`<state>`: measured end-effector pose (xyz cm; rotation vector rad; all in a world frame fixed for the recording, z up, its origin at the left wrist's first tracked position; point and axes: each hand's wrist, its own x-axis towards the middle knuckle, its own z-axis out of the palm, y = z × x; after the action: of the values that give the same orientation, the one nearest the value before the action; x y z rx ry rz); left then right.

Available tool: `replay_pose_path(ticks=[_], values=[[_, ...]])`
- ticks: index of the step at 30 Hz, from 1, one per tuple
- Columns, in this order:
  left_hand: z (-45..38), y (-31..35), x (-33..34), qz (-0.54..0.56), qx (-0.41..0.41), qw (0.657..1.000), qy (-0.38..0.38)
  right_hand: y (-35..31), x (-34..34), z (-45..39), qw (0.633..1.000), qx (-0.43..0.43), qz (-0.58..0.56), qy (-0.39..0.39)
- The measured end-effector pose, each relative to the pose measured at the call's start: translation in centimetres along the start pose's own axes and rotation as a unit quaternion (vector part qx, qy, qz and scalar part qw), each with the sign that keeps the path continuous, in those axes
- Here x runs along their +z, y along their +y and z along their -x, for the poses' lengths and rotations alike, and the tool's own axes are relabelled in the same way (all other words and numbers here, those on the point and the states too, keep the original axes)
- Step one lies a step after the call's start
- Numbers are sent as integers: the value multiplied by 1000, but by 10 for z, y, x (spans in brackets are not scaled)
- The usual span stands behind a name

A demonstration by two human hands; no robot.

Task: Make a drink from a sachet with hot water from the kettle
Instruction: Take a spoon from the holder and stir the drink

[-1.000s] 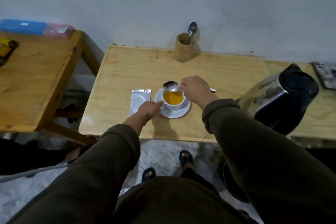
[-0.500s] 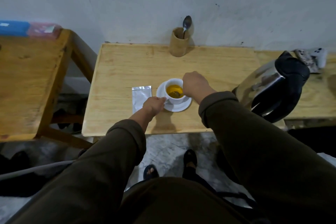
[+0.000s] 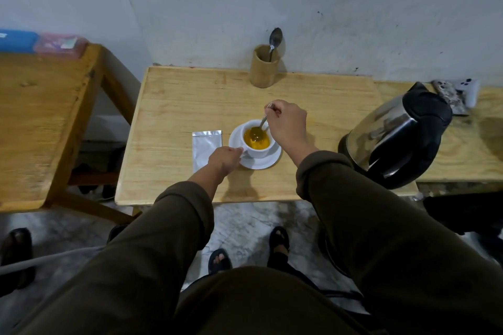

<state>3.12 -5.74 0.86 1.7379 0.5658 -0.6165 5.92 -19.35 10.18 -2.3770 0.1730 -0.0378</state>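
A white cup [image 3: 258,151] of orange drink stands on a white saucer [image 3: 268,161] in the middle of the light wooden table [image 3: 174,106]. My left hand [image 3: 224,159] grips the cup's handle at its left side. My right hand [image 3: 287,122] holds a metal spoon [image 3: 260,128] by its stem, and the bowl of the spoon dips into the drink. A silver sachet [image 3: 206,149] lies flat just left of the saucer. The steel kettle [image 3: 397,136] with a black lid and handle stands at the table's right end.
A bamboo holder [image 3: 264,66] with a second spoon stands at the back edge by the wall. A darker wooden table [image 3: 40,117] is to the left, carrying a blue and pink box [image 3: 40,42]. A power strip [image 3: 462,92] lies behind the kettle. My sandalled feet show below.
The spoon went from above the cup down into the drink. My right hand has risen to hold the stem more upright. My left hand shifted from the saucer's edge onto the cup's handle.
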Motion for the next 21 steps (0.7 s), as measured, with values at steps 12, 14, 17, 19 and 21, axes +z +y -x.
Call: replay_pose_path(ticks=[12,14,17,19,21], values=[[2,0,2,-10,4,1000,12,13,-1,1,999,5,-34,-39],[4,1,3,-11,6,1000,13,15,-3,0,999,-6,-18,-35],[5,2,4,-19,12,1000,14,15,-3,3,999,-29,-5,-23],[4,2,5,-25,15,999,17,16,-1,5,999,-30,-11,-20],[3,2,5,-28,15,999,16,16,0,6,999,-18,-29,-21]])
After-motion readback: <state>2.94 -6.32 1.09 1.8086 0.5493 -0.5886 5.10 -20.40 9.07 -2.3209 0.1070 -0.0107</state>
